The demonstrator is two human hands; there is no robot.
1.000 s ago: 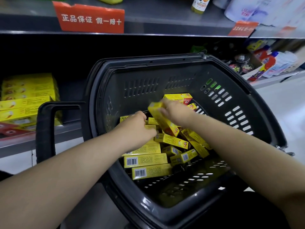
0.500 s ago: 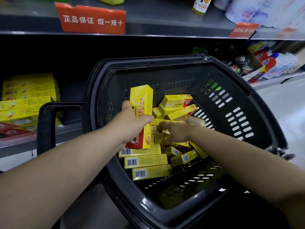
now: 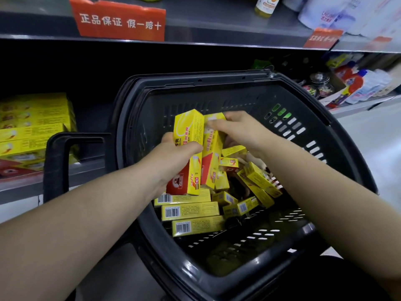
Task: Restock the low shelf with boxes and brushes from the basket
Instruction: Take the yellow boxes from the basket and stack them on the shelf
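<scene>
Black plastic basket [image 3: 217, 285], slotted walls, nearest the viewer; loose yellow boxes [image 3: 191, 210] lie flat in its bottom, barcodes up, others jumbled toward the right. Left hand [image 3: 171, 157]: fingers wrapped round an upright yellow-and-red box [image 3: 187, 135], held above the pile. Right hand [image 3: 236, 129]: fingers clasping the top of a second upright box [image 3: 213, 148], pressed against the first; exact grip blurred, seemingly a pinch. Basket handle [image 3: 56, 161], black, at left. Low shelf [image 3: 19, 183] beyond, carrying stacked yellow boxes [image 3: 32, 127]. Upper shelf edge with red label [image 3: 119, 20]. Bottles [image 3: 355, 85] far right.
</scene>
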